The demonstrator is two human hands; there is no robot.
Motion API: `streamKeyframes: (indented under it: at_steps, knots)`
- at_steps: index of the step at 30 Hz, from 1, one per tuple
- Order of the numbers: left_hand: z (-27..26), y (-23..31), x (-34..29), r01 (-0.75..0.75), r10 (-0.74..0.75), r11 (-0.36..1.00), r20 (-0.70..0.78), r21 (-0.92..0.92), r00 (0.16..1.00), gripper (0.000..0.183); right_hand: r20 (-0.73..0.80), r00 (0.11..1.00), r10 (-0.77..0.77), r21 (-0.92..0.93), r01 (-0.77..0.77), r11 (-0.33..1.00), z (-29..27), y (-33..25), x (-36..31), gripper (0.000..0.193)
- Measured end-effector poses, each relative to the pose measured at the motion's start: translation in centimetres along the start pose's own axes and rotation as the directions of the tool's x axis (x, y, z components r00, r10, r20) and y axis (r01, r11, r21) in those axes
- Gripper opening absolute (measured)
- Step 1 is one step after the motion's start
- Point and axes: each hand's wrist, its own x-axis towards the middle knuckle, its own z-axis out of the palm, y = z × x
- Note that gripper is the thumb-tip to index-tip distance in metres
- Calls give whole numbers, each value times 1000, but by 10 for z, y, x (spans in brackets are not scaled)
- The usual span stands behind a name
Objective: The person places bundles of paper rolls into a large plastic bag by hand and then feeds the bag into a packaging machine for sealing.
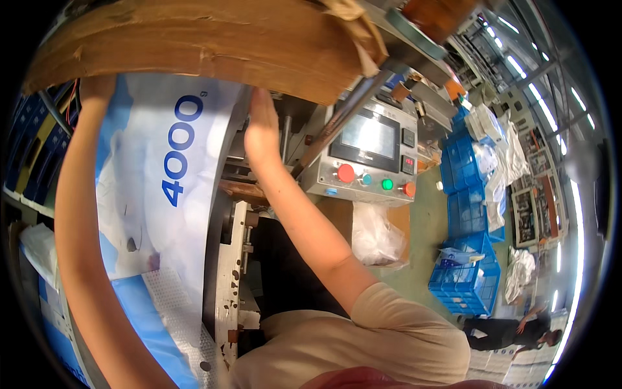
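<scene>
A large white and blue printed plastic bag [155, 214] lies lengthwise before me on the machine. Its far end passes beneath a brown cardboard-covered bar [194, 39]. My left hand [97, 87] is at the bag's far left edge, its fingers hidden under that cover. Alongside the far right edge, my right hand [262, 133] stretches its fingers forward, fingertips close to the cardboard and nothing visible in them. Whether that hand touches the bag I cannot make out. Toward my body, a strip of dotted, clear-looking film [172, 305] shows on the bag.
Right of my right hand stands a control panel [363, 149] with a screen and coloured buttons; a slanted metal bar [343, 117] crosses before it. Below is a carton with clear plastic [376, 236]. Blue crates [463, 279] line the floor at right. Another person [512, 330] is farther off.
</scene>
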Motion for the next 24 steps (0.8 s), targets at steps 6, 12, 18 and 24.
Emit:
streamKeyframes:
  at_steps: [6,12,18,24]
  knots:
    - [-137,93,-161,54,43,823,158,-566,986,65,78,996,50,50,-54,997,-35,-11,-94,49]
    - [-153,87,-203,1,165,824,242,-566,956,69,54,997,60,-15,-60,998,-92,22,-201,36]
    - [-133,91,-201,36,127,865,289,-501,949,61,144,962,234,-604,-102,790,-162,105,-293,50]
    - [-124,87,-199,51,116,847,277,-529,954,58,-16,597,802,-900,-358,248,-194,111,-351,84]
